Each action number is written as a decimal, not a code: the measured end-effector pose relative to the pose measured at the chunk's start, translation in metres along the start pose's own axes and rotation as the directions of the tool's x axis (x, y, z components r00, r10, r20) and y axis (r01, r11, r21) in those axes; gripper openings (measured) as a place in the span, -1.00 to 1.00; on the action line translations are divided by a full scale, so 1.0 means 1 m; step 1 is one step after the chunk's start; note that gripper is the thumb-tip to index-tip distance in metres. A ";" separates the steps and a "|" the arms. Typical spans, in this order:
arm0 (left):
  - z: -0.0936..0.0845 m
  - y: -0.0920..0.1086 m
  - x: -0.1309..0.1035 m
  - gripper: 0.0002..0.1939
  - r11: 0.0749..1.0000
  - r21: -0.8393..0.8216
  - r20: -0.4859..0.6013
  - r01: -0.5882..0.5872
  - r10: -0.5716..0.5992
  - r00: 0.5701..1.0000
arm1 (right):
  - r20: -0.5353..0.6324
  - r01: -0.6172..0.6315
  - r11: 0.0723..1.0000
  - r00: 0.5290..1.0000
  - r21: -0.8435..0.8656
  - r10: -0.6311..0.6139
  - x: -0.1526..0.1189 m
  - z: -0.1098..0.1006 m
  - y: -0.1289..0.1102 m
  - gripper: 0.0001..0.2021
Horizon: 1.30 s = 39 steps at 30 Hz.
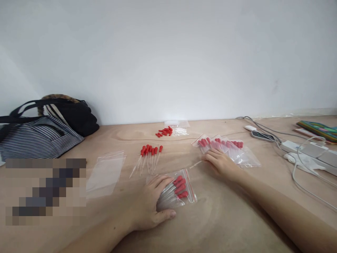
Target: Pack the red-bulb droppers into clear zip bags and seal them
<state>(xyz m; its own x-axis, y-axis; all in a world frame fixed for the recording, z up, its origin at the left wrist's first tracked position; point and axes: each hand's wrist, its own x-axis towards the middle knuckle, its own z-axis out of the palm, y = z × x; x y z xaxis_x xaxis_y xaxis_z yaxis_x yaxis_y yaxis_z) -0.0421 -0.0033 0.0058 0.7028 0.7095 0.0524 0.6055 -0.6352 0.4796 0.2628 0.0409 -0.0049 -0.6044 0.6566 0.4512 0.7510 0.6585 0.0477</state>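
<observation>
Several red-bulbed droppers [180, 186] are enclosed in a clear zip bag [190, 197], which is covered on the desk [210, 225] by the open left hand [154, 200], thumb spread. The filled bags [243, 158] are met by the right hand [220, 163], its fingers bent; whether anything is pinched cannot be told. Marks on the phone [262, 136] are too small to be read.

The bag [191, 186] under the left hand [155, 200] was clear, glossy plastic with a smooth skin; the droppers [181, 185] inside had matt, rubbery-looking bulbs and shiny, see-through stems. Beyond the right hand's fingers, the filled bags [250, 160] were thin, crinkled plastic. Beneath both hands, the tabletop [210, 218] looked like smooth wood with a low sheen. Far out past the left hand, the striped bag [39, 137] was matt cloth.
</observation>
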 end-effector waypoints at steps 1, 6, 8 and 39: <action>0.001 0.000 0.000 -0.26 1.000 -0.004 -0.002 -0.001 0.001 1.000 | 0.013 -0.001 1.000 1.000 0.010 0.001 -0.010 -0.002 0.000 -0.80; 0.002 0.005 -0.001 -0.30 0.998 -0.017 -0.058 0.056 -0.057 0.997 | 0.047 0.019 1.000 0.999 -0.005 -0.019 -0.028 -0.006 -0.009 -0.76; 0.000 0.008 -0.001 -0.30 0.998 -0.020 -0.068 0.068 -0.069 0.995 | 0.042 0.035 0.999 0.999 -0.002 -0.035 -0.024 -0.004 -0.014 -0.77; -0.007 0.014 0.003 -0.30 0.997 -0.052 -0.008 0.052 -0.053 0.999 | 0.016 0.109 0.973 0.993 0.201 -0.115 -0.007 -0.007 -0.051 -0.76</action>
<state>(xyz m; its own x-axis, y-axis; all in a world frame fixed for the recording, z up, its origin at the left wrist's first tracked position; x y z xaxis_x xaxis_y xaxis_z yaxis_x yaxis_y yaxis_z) -0.0342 -0.0075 0.0192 0.6670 0.7443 0.0339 0.6211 -0.5805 0.5265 0.2309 0.0001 -0.0041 -0.6906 0.5825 0.4286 0.6117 0.7866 -0.0834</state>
